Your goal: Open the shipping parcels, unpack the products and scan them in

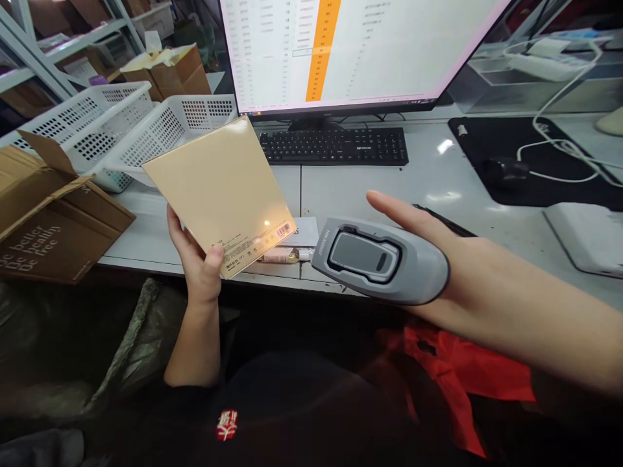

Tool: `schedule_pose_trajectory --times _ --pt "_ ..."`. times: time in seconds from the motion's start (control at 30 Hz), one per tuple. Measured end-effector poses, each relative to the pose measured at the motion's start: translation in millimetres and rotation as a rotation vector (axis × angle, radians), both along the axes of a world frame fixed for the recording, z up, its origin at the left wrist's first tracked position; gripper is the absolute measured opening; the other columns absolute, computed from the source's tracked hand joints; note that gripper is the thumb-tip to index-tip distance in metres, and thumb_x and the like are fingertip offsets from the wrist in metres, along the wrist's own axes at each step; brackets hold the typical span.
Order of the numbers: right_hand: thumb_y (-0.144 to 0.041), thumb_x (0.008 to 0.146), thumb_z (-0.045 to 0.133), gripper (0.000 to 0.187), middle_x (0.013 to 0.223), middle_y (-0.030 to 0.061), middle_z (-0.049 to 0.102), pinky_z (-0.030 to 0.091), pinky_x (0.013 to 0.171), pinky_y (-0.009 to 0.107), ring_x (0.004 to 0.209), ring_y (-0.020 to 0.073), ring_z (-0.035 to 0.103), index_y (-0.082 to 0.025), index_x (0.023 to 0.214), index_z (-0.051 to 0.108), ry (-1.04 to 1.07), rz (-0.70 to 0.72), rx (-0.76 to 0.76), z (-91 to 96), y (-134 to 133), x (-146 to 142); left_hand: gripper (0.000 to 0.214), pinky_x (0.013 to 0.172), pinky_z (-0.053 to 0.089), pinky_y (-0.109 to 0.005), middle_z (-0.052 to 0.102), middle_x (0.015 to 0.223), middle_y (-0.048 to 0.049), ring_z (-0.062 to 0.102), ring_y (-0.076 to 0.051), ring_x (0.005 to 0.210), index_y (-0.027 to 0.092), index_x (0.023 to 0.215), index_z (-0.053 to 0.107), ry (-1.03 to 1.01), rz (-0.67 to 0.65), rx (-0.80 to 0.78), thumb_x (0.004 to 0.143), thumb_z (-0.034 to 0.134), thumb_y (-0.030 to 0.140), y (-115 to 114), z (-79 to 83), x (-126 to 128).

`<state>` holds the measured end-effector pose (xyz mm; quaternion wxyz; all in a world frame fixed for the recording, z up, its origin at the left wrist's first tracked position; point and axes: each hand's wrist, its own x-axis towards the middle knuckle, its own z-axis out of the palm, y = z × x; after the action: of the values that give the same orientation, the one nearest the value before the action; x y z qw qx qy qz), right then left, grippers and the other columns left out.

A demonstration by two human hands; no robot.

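Note:
My left hand [197, 259] grips a flat gold box [219, 194] by its lower edge and holds it tilted above the desk's front edge. A red-striped barcode label [283, 230] sits at the box's lower right corner. My right hand [438, 246] holds a grey handheld barcode scanner [379, 259], with its head pointed left at that label a short way off. The index finger lies stretched out along the far side of the scanner.
A monitor [360, 52] showing a spreadsheet stands behind a black keyboard [335, 146]. White perforated baskets [160, 130] and an open cardboard box [43, 214] sit at the left. A black mat [525, 162], white cables and a white device [588, 237] lie at the right. Red fabric [457, 370] lies below the desk.

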<state>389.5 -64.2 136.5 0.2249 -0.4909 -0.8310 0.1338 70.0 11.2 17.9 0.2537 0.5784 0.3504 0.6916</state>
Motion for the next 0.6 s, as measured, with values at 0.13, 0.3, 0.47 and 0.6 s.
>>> schedule_pose_trajectory --times 0.13,0.3,0.47,0.6 --pt "-0.044 0.09 0.06 0.09 0.094 0.0029 0.08 0.054 0.045 0.038 0.066 0.033 0.075 -0.04 0.17 0.02 0.001 -0.001 0.046 1.7 -3 2 0.101 0.126 0.037 -0.047 0.044 0.159 -0.0107 0.035 -0.033 0.155 0.031 0.162 0.025 0.014 0.028 -0.011 0.08 0.072 0.066 -1 1.4 2" --pt "-0.036 0.079 0.067 0.097 0.107 0.0023 0.08 0.055 0.043 0.039 0.069 0.0344 0.077 -0.045 0.167 0.027 0.038 -0.037 -0.029 4.3 -6 6 0.096 0.126 0.036 -0.048 0.037 0.165 -0.0084 0.038 -0.033 0.154 0.033 0.16 0.03 -0.001 0.002 0.029 0.08 0.074 0.062 -2 4.4 4" --pt "-0.034 0.075 0.07 0.101 0.109 0.0025 0.079 0.055 0.041 0.039 0.064 0.0323 0.075 -0.048 0.166 0.028 0.055 -0.048 0.013 1.7 -10 12 0.093 0.127 0.034 -0.049 0.035 0.167 -0.0079 0.038 -0.034 0.154 0.033 0.159 0.033 -0.003 0.0 0.044 0.08 0.074 0.06 -5 8.1 5" --pt "-0.041 0.074 0.07 0.097 0.116 0.0044 0.077 0.05 0.036 0.038 0.065 0.0329 0.074 -0.049 0.163 0.033 0.042 -0.089 0.051 -6.4 -13 17 0.1 0.127 0.034 -0.05 0.03 0.169 -0.0076 0.034 -0.035 0.156 0.034 0.16 0.028 0.009 0.028 -0.008 0.078 0.073 0.067 -7 9.4 4"
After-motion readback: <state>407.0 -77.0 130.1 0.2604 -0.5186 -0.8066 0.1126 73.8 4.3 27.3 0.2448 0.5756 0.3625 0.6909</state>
